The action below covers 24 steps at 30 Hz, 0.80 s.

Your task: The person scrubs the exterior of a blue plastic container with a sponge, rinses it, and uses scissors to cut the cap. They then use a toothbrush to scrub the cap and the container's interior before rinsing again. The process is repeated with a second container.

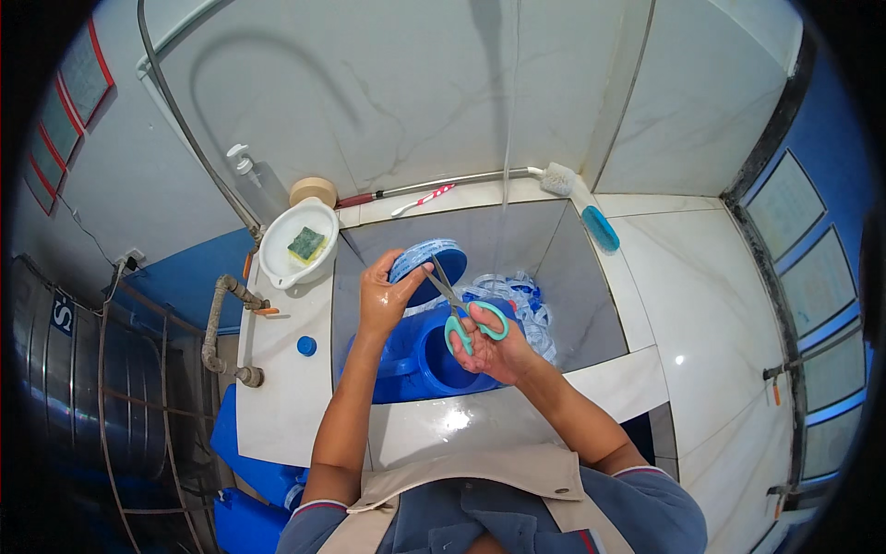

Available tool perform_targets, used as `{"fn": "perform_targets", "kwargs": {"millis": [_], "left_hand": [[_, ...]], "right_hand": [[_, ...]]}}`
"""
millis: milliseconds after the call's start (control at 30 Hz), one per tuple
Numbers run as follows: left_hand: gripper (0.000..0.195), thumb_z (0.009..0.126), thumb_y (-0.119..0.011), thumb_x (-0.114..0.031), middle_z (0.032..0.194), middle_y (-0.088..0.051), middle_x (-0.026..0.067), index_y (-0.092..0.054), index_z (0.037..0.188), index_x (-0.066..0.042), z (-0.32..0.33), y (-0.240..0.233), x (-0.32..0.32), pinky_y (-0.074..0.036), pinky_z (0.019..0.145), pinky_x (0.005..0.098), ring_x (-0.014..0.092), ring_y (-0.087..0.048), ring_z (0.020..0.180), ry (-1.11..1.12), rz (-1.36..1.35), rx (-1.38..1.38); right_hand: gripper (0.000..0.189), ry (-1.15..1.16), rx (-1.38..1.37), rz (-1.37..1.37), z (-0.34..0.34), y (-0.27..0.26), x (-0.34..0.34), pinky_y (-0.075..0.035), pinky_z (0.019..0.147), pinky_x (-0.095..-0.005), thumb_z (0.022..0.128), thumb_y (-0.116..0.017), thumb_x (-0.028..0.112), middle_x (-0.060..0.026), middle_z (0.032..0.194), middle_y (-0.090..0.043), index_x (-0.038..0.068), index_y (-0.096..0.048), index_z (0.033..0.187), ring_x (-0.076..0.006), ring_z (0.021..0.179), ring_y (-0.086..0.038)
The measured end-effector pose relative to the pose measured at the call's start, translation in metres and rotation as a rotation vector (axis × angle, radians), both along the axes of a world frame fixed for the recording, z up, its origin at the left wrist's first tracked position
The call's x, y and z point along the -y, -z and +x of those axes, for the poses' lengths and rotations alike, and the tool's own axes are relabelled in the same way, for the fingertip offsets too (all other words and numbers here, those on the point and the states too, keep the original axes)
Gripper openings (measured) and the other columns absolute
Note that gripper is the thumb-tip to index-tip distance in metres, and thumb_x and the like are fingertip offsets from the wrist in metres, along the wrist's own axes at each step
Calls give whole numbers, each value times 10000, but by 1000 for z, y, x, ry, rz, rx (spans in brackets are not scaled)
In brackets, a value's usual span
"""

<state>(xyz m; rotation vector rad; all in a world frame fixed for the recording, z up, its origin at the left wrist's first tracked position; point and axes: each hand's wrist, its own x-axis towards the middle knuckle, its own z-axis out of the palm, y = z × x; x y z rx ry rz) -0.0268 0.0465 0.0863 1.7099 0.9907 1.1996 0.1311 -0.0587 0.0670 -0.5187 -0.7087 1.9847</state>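
My left hand (385,294) holds up a round blue plastic cap (453,262) by its edge. Around the cap's rim runs a clear band printed in blue. In my right hand (500,352) is a pair of scissors (451,293) with turquoise handles, its blades slightly apart and their tips at the cap's rim. Below both hands, a large blue plastic water container (391,379) lies in the grey-tiled sink (592,305), its round opening facing up. Crumpled clear-and-blue plastic bands (536,305) are heaped in the sink beyond the container.
On the left ledge are a white basin (273,239) holding a sponge (306,244), a pump bottle (257,181) and a small blue cap (306,345). A long-handled brush (453,180), a toothbrush (422,200) and a blue brush (600,229) lie along the sink's rim. A thin stream (507,152) falls into the sink.
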Motion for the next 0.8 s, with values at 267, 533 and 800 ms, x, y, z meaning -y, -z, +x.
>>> {"fn": "perform_targets", "kwargs": {"millis": [267, 533, 800], "left_hand": [[176, 757, -713, -149, 713, -594, -11, -626, 819, -9, 7, 5, 8, -412, 596, 203, 47, -506, 657, -39, -21, 49], [174, 760, -710, -146, 705, -578, -20, -618, 821, -13, 7, 12, 12, -396, 559, 197, 43, -486, 626, -74, -41, 92], [178, 773, -710, -160, 681, -559, -34, -616, 807, -12, 15, 14, 14, -383, 551, 194, 34, -464, 624, -58, -77, 157]], "right_hand": [[511, 94, -49, -136, -7, 7, 1, -347, 399, -172, 894, -437, 506, -46, 591, -542, 25, -565, 780, -104, 502, -519], [542, 66, -41, -139, 5, 3, 10, -345, 397, -180, 867, -453, 546, -48, 595, -558, 25, -572, 774, -111, 483, -506], [545, 4, -124, -155, -2, 0, 11, -361, 387, -178, 860, -473, 542, -49, 594, -563, 15, -573, 766, -116, 466, -504]]}}
